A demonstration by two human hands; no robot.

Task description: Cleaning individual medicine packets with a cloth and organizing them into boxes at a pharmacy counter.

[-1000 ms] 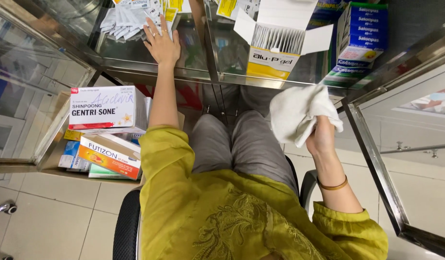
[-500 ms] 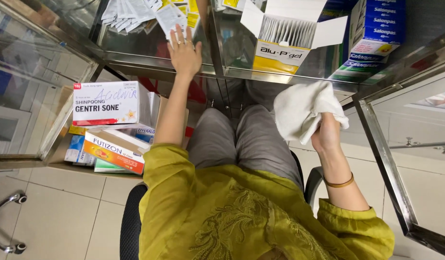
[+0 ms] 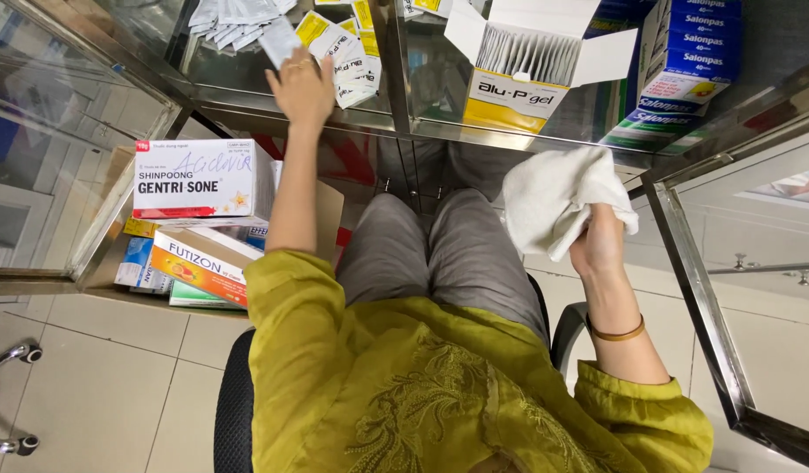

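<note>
My left hand (image 3: 301,86) reaches forward onto the glass counter top (image 3: 247,96), fingers spread and lying on a loose heap of white and yellow sachets (image 3: 343,48). It grips nothing that I can see. My right hand (image 3: 599,247) is raised at the right over my lap, closed on a crumpled white cloth (image 3: 553,197); a thin brown bangle sits on that wrist. I sit on a black chair (image 3: 233,412) in a yellow-green top and grey trousers.
An open white and yellow carton of sachets (image 3: 531,74) stands on the glass ahead. Blue and white boxes (image 3: 676,70) are stacked at the far right. On a lower shelf to the left lie a white box (image 3: 203,180) and an orange and white box (image 3: 198,263). Metal counter frames run along both sides.
My left hand has slid a little across the glass onto the yellow-ended sachets. The right hand still holds the cloth in about the same place.
</note>
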